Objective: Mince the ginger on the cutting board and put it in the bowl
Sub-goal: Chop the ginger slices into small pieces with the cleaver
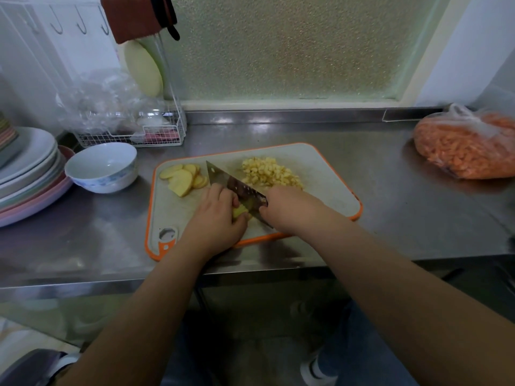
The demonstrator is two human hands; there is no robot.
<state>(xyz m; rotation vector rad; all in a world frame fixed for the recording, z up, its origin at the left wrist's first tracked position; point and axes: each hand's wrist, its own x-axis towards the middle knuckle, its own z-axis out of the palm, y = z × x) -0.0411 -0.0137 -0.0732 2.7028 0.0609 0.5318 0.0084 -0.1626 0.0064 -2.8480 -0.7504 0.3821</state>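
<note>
— Left hand (216, 215), what is it doing?

— Its fingers are curled over a small yellow piece of ginger (240, 210) near the middle of the frame, pinning it to the cutting board (178, 210). The thumb side touches the ginger from below.

— And the right hand (289, 208)?

— Wrapped around the handle of a cleaver (237, 185); the handle itself is hidden inside the fist. The blade runs from the fist toward the upper left, its flat side just beside the left knuckles, its edge down on the ginger piece.

— Where is the rest of the ginger?

— Two lots, both on the board. A heap of small chopped bits (269, 172) lies right of the blade, at the board's upper right. A fan of slices (185, 176) lies left of the blade, at the board's upper left.

— The bowl?

— White bowl (103, 167), left of the board on the steel counter (390, 207), near the slices but apart from the board. I see no ginger in it. It sits just beside a stack of plates (30, 174) at the left edge.

— Anything else around?

— A wire rack (133, 135) behind the bowl, with crumpled clear plastic on it, and a plastic bag of orange pieces (465, 147) at the right edge, well apart from the board.
</note>
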